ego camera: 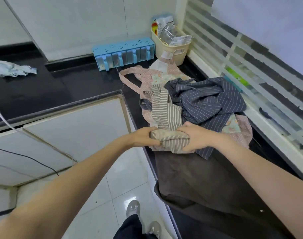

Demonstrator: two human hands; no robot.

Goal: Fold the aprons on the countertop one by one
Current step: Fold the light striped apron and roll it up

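Both hands — left hand, right hand — grip the folded striped apron over the black countertop.

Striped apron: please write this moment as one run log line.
hands: left, right both grip beige striped apron | state: bunched | pile: navy pinstriped apron behind

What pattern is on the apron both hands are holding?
Beige-and-white stripes on the apron, gripped by left hand and right hand; head view.

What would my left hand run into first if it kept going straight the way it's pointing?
Most likely your right hand: the left hand points rightward across the folded beige striped apron both are gripping, with the other hand on its far end. Depth is hard to judge.
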